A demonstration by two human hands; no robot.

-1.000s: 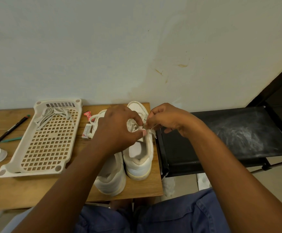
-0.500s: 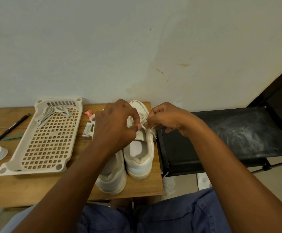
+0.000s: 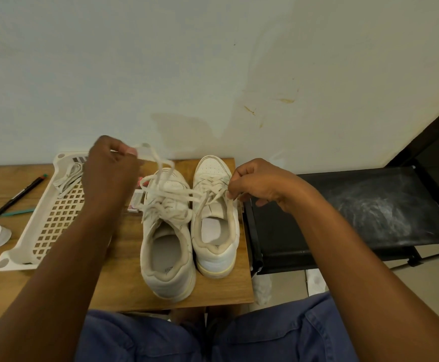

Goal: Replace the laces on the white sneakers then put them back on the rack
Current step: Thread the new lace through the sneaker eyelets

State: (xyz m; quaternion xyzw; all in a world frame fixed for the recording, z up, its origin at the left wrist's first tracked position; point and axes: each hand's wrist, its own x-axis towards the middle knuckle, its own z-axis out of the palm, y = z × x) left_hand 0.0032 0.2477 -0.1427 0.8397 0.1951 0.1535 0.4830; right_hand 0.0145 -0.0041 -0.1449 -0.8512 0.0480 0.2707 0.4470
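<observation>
Since half a second ago my left hand (image 3: pixel 109 168) has swung up and out to the left, drawing a flat off-white shoelace (image 3: pixel 166 178) clear of the shoes; its fingers are curled and pinch the lace's end. My right hand (image 3: pixel 256 182) stays by the right-hand white leather sneaker (image 3: pixel 214 218), fingers curled, pinching the lace at the upper eyelets. Both ends run from that shoe. Touching it on the left stands the other white sneaker (image 3: pixel 167 246), already laced, both on the brown wooden table (image 3: pixel 124 278). Beside them lies a cream perforated plastic tray (image 3: pixel 48 220) holding a bundle of old laces (image 3: pixel 68 176). I see the black fabric rack shelf (image 3: pixel 370 212) just right of the table.
</observation>
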